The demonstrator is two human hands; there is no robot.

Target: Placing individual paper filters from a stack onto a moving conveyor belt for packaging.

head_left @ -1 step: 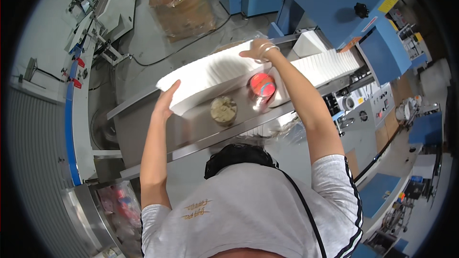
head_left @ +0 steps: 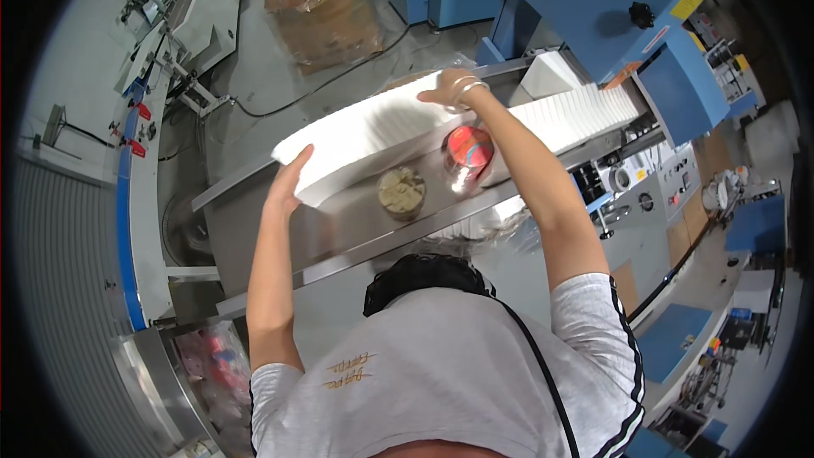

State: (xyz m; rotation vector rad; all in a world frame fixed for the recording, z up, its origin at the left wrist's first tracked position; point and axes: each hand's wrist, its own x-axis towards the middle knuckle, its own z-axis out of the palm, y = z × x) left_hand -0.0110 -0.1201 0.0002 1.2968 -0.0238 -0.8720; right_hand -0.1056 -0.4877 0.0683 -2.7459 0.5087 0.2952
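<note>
A long row of thin white sheets, packed face to face like folded tissues (head_left: 373, 127), lies slantwise over the metal trough. At its left end my left hand (head_left: 287, 182) presses with the thumb on top. My right hand (head_left: 454, 89), with pale bands at the wrist, grips the far right end. Between the row and the near rail stand a round tub of pale yellowish pieces (head_left: 401, 192) and a clear container with a red-orange top (head_left: 469, 148). The undersides of both hands are hidden.
The steel trough (head_left: 331, 233) runs from lower left to a blue machine (head_left: 610, 17) at upper right. More white sheets (head_left: 585, 114) lie in line near that machine. Beyond the trough stands a plastic-lined carton (head_left: 326, 17). A dark cable crosses the floor.
The white row and both hands have shifted slightly left. Both hands keep their hold on its ends.
</note>
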